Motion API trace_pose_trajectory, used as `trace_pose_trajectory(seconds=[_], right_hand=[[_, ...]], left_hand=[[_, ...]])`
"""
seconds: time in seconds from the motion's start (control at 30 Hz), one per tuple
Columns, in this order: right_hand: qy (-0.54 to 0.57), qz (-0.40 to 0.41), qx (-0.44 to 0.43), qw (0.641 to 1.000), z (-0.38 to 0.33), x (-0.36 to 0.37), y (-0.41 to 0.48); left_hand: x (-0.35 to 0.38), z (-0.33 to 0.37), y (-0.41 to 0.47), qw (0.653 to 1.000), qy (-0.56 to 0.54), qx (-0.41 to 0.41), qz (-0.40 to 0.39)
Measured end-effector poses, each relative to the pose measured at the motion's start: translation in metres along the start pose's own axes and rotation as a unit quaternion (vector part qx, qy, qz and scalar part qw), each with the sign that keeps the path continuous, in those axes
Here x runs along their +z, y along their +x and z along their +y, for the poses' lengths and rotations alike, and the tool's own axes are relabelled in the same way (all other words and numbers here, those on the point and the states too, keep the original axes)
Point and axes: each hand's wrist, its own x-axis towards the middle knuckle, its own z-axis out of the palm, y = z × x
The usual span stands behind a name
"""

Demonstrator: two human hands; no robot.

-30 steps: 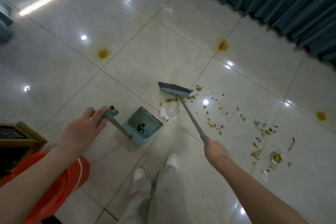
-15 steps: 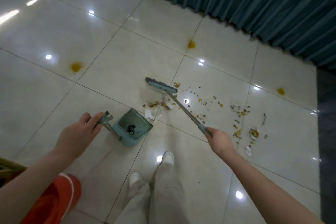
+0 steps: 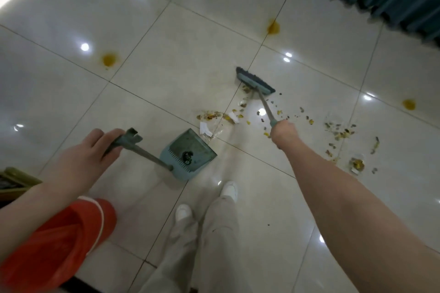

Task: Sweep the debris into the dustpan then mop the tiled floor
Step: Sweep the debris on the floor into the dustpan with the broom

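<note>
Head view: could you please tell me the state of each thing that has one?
dustpan, on the floor, one dark bit inside.
broom, head down on the floor.
debris, scattered outside the dustpan.
left hand, grips the dustpan handle.
right hand, grips the broom handle.

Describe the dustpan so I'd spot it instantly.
Start from the white shoes low on the tiled floor. Just ahead lies the dustpan, a teal scoop whose long handle the left hand holds. Unlike the matching broom, it has a comb-toothed edge and a dark clump inside.
</note>
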Motion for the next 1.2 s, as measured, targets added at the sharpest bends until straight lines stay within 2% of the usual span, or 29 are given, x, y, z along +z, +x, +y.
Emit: trace_pose_trajectory(seconds=[0.17, 0.27, 0.4, 0.47, 0.63, 0.7, 0.77, 0.87, 0.93, 1.2], right_hand=[[-0.001, -0.052, -0.024, 0.998, 0.040, 0.047, -0.064], [-0.021, -0.071, -0.043, 0.996, 0.064, 0.054, -0.104], [-0.030, -0.082, -0.041, 0.995, 0.082, 0.054, -0.149], [-0.022, -0.085, -0.029, 0.996, 0.087, 0.052, -0.165], [0.048, -0.023, -0.030, 0.998, 0.107, 0.026, -0.189], [0.070, 0.005, -0.021, 0.997, 0.115, 0.011, -0.193], [0.071, 0.020, -0.013, 0.997, 0.118, -0.004, -0.191], [0.095, 0.044, 0.007, 0.994, 0.117, -0.028, -0.176], [0.116, 0.056, 0.022, 0.991, 0.114, -0.045, -0.157], [0.124, 0.066, 0.095, 0.986, 0.104, -0.116, -0.040]], left_hand=[[-0.006, 0.004, -0.009, 0.997, 0.035, 0.004, -0.072], [-0.015, 0.012, -0.008, 0.989, 0.064, 0.128, -0.040], [-0.034, 0.019, -0.004, 0.998, 0.018, 0.048, -0.027], [-0.045, 0.020, -0.005, 0.998, 0.018, 0.048, -0.047], [-0.075, 0.019, 0.005, 0.995, 0.038, 0.084, -0.038], [-0.083, 0.014, 0.016, 0.989, 0.070, 0.126, -0.044], [-0.090, 0.014, 0.030, 0.978, 0.099, 0.179, -0.030], [-0.103, 0.027, 0.059, 0.992, 0.042, 0.117, 0.013], [-0.105, 0.037, 0.084, 0.993, 0.027, 0.109, 0.023], [-0.084, 0.096, 0.208, 0.987, 0.031, 0.159, 0.019]])
